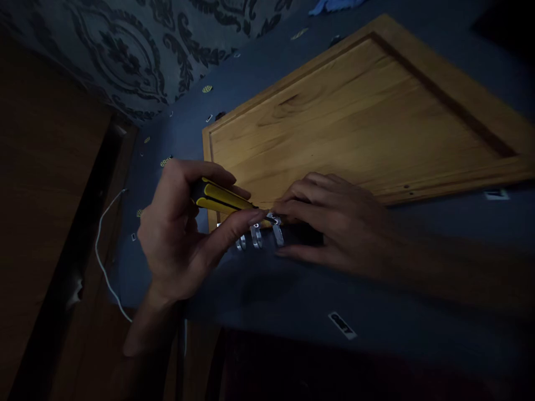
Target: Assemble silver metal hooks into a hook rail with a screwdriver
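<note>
My left hand [175,239] is closed around a screwdriver [221,199] with a yellow and black handle. Its tip points right, at a metal hinge [278,234] on the near edge of a wooden door panel [326,122]. My right hand [338,223] has its bent fingers at that hinge, the thumb below and the fingertips close to the screwdriver's tip. Just left of it, more shiny metal parts [256,236] stick out from the panel's edge. The panel lies flat, and the hand's fingers partly cover its near edge.
A dark blue patterned cloth [251,301] lies under the panel. Beyond it is a patterned wall or fabric [125,50]. At the left a white cable [100,250] hangs near the table corner, beside dark brown wood [37,167]. A blue cloth [334,5] lies at the far edge.
</note>
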`<state>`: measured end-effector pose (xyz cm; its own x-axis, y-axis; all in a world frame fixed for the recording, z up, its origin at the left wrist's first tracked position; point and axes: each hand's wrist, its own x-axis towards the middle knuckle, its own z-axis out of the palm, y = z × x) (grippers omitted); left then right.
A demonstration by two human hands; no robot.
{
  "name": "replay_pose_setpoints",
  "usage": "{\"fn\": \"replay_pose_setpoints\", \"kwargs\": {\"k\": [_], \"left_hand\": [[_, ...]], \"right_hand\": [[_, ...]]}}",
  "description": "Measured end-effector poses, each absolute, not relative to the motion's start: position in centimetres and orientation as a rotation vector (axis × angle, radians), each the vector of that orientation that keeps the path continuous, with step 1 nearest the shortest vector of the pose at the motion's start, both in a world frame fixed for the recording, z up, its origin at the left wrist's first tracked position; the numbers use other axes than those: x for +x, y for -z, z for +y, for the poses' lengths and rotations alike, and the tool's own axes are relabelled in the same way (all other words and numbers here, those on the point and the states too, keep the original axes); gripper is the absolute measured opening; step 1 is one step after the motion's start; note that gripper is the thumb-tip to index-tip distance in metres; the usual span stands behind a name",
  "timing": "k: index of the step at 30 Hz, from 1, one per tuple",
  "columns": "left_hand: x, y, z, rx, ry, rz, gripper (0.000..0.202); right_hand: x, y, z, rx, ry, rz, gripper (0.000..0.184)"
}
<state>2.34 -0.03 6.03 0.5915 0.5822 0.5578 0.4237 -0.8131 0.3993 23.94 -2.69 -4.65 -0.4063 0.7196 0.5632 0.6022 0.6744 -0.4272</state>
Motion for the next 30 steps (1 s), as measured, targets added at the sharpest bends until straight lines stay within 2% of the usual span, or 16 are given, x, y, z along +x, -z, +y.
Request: {"fn": "replay_pose_setpoints", "kwargs": {"k": [3,8,14,21,30], "left_hand": [[2.5,-6.2,-0.1,2.543,-1.073,0.997,0.039],[2.8,-6.4,-0.1,2.538,-1.061,0.972,0.033],[2.8,-6.7,-0.3,2.586,-0.957,0.923,0.046],[2.6,-6.4,-0.1,2.508,-0.962,0.897,0.052],[2.3,-7.1,0.7,2.545,-0.822,0.778,0.049]], "right_hand": [[24.0,4.6,-2.7,-1.021,-0.228,-2.149,0.046],[23.9,4.6,-2.7,-1.033,-0.230,-2.134,0.045],[23.8,4.6,-2.6,-1.011,-0.184,-2.121,0.049],[23.8,4.5,-2.7,-1.052,-0.232,-2.144,0.046],[23.8,4.7,-2.7,-1.044,-0.204,-2.154,0.045]]}}
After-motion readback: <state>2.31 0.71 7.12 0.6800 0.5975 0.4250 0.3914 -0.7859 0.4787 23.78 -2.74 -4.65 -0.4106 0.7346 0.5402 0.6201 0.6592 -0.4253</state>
